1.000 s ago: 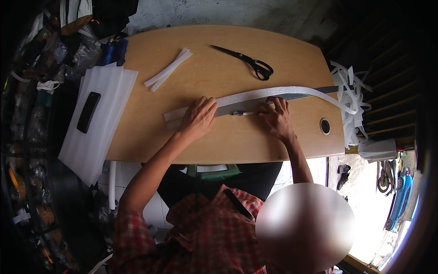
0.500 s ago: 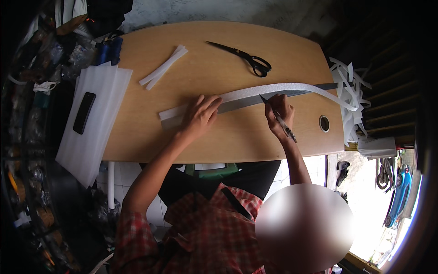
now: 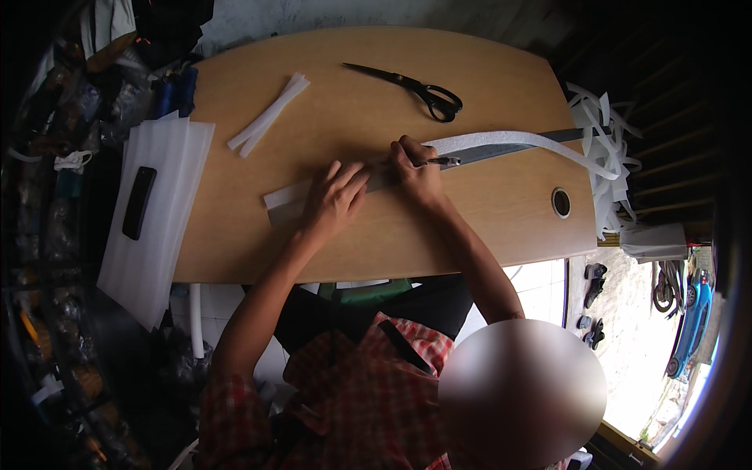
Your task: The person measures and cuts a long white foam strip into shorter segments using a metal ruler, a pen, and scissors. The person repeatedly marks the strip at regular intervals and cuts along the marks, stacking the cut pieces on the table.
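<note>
My left hand lies with fingers spread, pressing on a long grey metal ruler and a white foam strip on the table. Close to its right, my right hand is closed around a slim utility knife. The knife's tip is hidden behind my fingers. From beside that hand, a narrow length of the white foam curves up off the ruler and bends over to the right.
Black scissors lie at the far middle of the wooden table. Two crossed white foam strips are further left. A black phone rests on stacked white foam sheets at the left edge. White offcuts hang at the right edge.
My right hand has moved left with the utility knife along the ruler, up near my left hand. My left hand stays on the ruler. The whole view has shifted slightly.
</note>
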The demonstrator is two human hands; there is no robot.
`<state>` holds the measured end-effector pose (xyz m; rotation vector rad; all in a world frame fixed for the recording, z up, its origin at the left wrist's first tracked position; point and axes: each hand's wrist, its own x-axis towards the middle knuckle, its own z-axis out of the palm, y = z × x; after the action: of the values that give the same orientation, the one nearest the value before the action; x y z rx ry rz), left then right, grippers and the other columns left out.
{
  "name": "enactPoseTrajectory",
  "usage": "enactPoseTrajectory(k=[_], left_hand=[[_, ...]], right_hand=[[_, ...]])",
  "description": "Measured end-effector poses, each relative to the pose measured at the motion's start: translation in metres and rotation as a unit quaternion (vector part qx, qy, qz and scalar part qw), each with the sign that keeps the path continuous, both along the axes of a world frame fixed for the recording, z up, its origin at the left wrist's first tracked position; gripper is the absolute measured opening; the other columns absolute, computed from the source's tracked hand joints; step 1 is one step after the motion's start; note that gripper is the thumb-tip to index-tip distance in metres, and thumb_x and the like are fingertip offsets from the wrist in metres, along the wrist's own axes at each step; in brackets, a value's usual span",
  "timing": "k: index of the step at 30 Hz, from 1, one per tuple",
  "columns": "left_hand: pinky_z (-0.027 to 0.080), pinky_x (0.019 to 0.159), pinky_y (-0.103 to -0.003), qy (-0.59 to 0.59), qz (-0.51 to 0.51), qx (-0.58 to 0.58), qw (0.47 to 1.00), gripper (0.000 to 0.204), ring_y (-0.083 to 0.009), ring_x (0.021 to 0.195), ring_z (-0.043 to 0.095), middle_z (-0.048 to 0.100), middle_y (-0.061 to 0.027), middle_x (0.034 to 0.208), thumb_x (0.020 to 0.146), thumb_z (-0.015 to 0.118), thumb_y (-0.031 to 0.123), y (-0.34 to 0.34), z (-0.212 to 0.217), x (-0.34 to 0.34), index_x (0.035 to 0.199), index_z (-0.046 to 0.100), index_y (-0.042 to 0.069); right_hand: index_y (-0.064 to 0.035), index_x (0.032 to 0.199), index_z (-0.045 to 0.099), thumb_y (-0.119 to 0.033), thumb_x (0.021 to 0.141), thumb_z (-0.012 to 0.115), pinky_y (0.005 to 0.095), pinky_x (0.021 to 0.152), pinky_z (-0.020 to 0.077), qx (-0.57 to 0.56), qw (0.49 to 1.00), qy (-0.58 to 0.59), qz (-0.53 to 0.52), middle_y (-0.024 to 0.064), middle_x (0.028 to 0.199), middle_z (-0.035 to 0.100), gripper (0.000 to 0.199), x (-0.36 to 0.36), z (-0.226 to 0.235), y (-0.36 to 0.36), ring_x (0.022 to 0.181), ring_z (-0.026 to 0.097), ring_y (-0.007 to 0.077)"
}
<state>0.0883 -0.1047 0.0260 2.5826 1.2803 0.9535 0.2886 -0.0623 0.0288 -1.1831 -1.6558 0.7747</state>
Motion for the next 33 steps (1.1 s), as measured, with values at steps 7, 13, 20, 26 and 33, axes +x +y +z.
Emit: enactPoseTrajectory(k=[7,13,20,26,33], left_hand=[[0.05,0.076,-0.045,-0.002,0.001,-0.013,1.0,0.029,-0.0322,0.094,0.058,0.063,-0.0087,0.116,0.085,0.068,0.004,-0.001,0.001,0.002,0.114,0.066,0.003],[0.051,0.078,-0.047,0.009,0.003,-0.015,1.0,0.029,-0.0328,0.095,0.059,0.063,-0.0091,0.116,0.084,0.069,0.006,0.001,-0.001,0.0,0.113,0.066,0.003],[0.05,0.079,-0.047,0.02,0.006,-0.02,1.0,0.029,-0.032,0.098,0.059,0.063,-0.0085,0.119,0.085,0.07,0.007,0.002,-0.002,0.0,0.113,0.067,0.003],[0.05,0.08,-0.046,0.026,0.004,-0.015,1.0,0.031,-0.0315,0.099,0.058,0.061,-0.0077,0.121,0.085,0.07,0.009,0.003,-0.007,-0.002,0.115,0.067,0.004],[0.05,0.081,-0.047,0.032,0.005,-0.01,0.999,0.034,-0.0327,0.1,0.058,0.061,-0.0087,0.123,0.083,0.071,0.009,0.002,-0.01,-0.003,0.117,0.067,0.005]], right_hand=[[0.0013,0.08,0.053,-0.021,0.102,0.059,0.0412,0.058,0.0428,0.02,0.999,-0.039,0.03,0.0174,0.062,0.052,0.031,-0.001,0.006,-0.001,0.055,0.048,0.0266],[0.001,0.081,0.056,-0.017,0.099,0.059,0.0477,0.059,0.0454,0.013,0.997,-0.067,0.028,0.0245,0.069,0.058,0.026,-0.002,0.006,0.001,0.065,0.059,0.046],[0.0011,0.081,0.057,-0.017,0.099,0.059,0.0477,0.058,0.0459,0.018,0.997,-0.075,0.031,0.0246,0.069,0.058,0.026,-0.002,0.005,0.001,0.064,0.058,0.0465],[0.0011,0.081,0.056,-0.018,0.101,0.06,0.0422,0.057,0.0441,0.026,0.998,-0.051,0.031,0.0203,0.064,0.054,0.028,-0.001,0.005,-0.002,0.054,0.052,0.0343],[0.0012,0.081,0.056,-0.018,0.101,0.059,0.043,0.059,0.0452,0.032,0.997,-0.064,0.034,0.0209,0.064,0.055,0.028,-0.001,0.003,-0.001,0.055,0.054,0.035]])
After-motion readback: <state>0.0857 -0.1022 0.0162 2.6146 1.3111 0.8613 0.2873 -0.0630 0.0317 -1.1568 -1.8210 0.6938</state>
